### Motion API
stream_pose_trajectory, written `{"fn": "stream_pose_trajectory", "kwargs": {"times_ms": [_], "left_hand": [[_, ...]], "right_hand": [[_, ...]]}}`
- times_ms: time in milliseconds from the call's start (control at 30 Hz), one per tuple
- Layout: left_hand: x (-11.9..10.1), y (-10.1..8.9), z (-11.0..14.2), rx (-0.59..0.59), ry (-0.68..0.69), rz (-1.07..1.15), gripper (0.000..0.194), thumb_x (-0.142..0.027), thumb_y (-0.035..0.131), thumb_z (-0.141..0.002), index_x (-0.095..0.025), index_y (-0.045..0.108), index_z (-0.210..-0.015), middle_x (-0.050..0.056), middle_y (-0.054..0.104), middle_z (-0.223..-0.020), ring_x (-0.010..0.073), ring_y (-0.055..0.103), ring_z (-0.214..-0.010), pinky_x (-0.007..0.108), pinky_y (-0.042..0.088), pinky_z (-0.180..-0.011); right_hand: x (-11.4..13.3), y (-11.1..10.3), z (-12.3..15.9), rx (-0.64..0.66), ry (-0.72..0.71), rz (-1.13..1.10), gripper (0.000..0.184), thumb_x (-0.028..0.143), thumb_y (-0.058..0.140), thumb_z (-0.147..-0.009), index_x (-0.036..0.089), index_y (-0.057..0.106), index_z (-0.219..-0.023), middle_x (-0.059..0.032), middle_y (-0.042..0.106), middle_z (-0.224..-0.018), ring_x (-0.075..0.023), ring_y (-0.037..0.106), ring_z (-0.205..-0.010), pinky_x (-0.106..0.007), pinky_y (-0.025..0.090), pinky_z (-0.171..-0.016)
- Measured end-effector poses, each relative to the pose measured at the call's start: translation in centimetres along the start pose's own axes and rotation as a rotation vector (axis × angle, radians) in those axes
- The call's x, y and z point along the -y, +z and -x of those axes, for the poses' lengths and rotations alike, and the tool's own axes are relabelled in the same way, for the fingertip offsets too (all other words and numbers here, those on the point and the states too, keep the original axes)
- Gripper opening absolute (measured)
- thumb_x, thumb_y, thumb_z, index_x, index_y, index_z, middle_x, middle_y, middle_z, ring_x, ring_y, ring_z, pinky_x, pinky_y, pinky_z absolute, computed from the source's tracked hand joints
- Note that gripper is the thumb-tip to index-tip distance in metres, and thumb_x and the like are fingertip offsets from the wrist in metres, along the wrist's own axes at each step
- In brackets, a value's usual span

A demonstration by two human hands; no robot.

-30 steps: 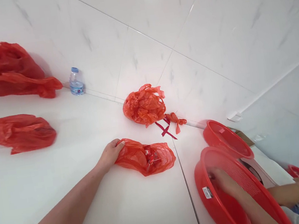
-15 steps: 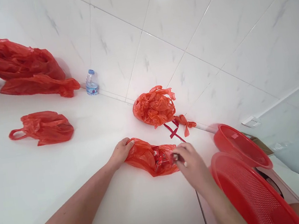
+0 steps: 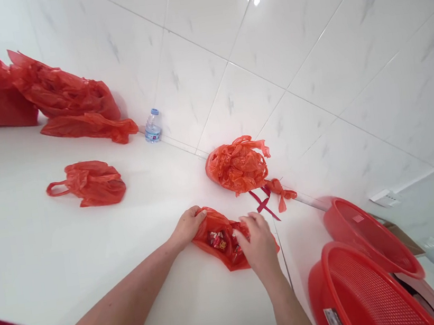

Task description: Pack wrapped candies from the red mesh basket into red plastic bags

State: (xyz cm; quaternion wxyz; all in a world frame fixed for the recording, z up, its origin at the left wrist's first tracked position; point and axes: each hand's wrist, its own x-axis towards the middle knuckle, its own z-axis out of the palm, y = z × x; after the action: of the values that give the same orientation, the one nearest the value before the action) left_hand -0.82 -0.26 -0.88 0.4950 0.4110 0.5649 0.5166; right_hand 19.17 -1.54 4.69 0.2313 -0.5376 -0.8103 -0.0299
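Note:
A red plastic bag (image 3: 215, 216) lies on the white table with its mouth open. Inside it show small red-wrapped pieces (image 3: 237, 253) and a gold-coloured one (image 3: 222, 245), too small to name. My left hand (image 3: 188, 226) pinches the bag's left edge between thumb and fingers. Over the right part of the mouth is my right hand (image 3: 258, 242), thumb and fingers apart, with nothing visible in it. Its fingers partly cover the contents.
A crumpled bundle of red bags (image 3: 237, 168) rests by the wall, beside a knotted red bag (image 3: 280, 192) and dark red ribbon (image 3: 263, 204). Two red baskets (image 3: 328, 276) stand right. Leftward are a tied bag (image 3: 97, 183), a water bottle (image 3: 152, 127) and more full red bags (image 3: 72, 96).
My right hand has let go of a small dark item and moved slightly left over the bag. The mouth is opened wider, showing a gold-coloured piece. The camera view has shifted.

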Motion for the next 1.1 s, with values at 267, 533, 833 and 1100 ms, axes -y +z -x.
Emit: {"fn": "stream_pose_trajectory", "kwargs": {"times_ms": [267,533,833,1100], "left_hand": [[-0.6,0.2,0.7,-0.027,0.051,0.057,0.028,-0.046,0.05,-0.079,-0.02,0.047,-0.069,-0.003,0.053,-0.06,0.0123,0.047,-0.053,0.023,0.036,-0.05],[-0.1,0.2,0.2,-0.118,0.169,0.106,0.031,-0.051,0.048,-0.08,-0.021,0.049,-0.074,-0.004,0.054,-0.062,0.0127,0.048,-0.054,0.023,0.037,-0.051],[0.0,0.2,0.3,-0.171,0.232,0.087,0.029,-0.049,0.05,-0.081,-0.021,0.049,-0.072,-0.005,0.052,-0.063,0.0122,0.047,-0.058,0.023,0.037,-0.053],[-1.0,0.0,0.8,-0.141,0.222,0.037,0.029,-0.05,0.055,-0.077,-0.021,0.052,-0.077,-0.003,0.057,-0.068,0.0141,0.053,-0.062,0.025,0.042,-0.056]], "right_hand": [[-5.7,-0.3,0.0,-0.003,0.232,0.128,0.039,0.034,0.051,-0.08,0.019,0.06,-0.115,-0.0134,0.057,-0.113,-0.0273,0.054,-0.099,-0.037,0.043,-0.078],[-8.4,-2.8,-0.8,-0.078,0.588,-0.331,0.021,0.035,0.047,-0.077,0.021,0.061,-0.07,0.0019,0.057,-0.062,-0.0161,0.051,-0.061,-0.025,0.037,-0.058],[-6.9,-3.6,0.7,-0.273,0.688,-0.689,0.021,0.032,0.057,-0.069,0.02,0.045,-0.057,0.0066,0.039,-0.051,-0.0097,0.034,-0.05,-0.021,0.028,-0.045],[-5.6,-0.4,6.6,-0.082,0.759,-0.662,0.027,0.042,0.057,-0.073,0.019,0.06,-0.087,-0.0006,0.063,-0.077,-0.0173,0.058,-0.068,-0.026,0.046,-0.06]]}}
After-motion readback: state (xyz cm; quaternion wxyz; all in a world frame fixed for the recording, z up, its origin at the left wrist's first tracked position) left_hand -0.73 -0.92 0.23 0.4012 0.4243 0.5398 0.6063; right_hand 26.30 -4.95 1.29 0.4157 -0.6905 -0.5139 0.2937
